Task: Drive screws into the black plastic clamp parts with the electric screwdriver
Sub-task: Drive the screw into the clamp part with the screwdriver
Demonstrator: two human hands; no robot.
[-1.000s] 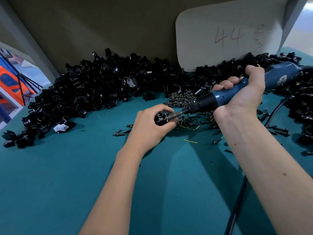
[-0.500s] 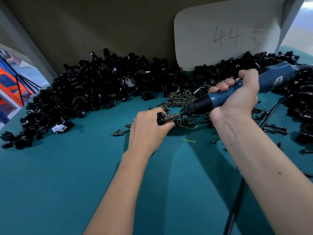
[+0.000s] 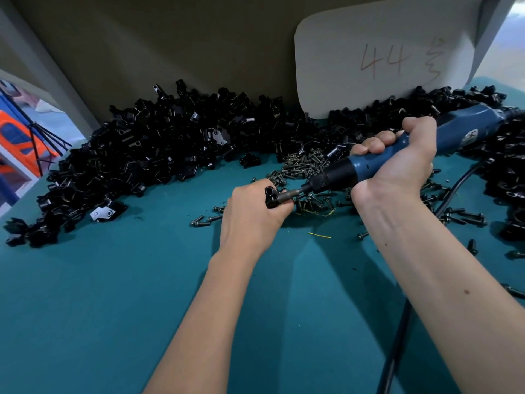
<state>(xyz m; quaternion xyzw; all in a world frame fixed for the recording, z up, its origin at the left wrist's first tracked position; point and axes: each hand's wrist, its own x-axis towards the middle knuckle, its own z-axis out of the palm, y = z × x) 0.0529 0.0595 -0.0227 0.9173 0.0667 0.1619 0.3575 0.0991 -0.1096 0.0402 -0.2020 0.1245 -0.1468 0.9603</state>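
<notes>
The left hand [image 3: 252,214] curls around a small black plastic clamp part [image 3: 271,197], holding it just above the teal felt-like desk [image 3: 99,308]. The right hand [image 3: 397,166] is wrapped around the blue-bodied electric screwdriver [image 3: 369,163] with its knurled black collar. The tool's long axis runs from upper right down to lower left, its metal bit [image 3: 289,194] meeting the clamp part. Just behind the hands lies a heap of dark metal screws [image 3: 301,166], and beyond it a long glossy pile of black clamp parts [image 3: 159,155] against the beige back wall [image 3: 170,52] (a pale card [image 3: 355,29] marked "44" leans there). A black cable [image 3: 397,336] trails along the right.
</notes>
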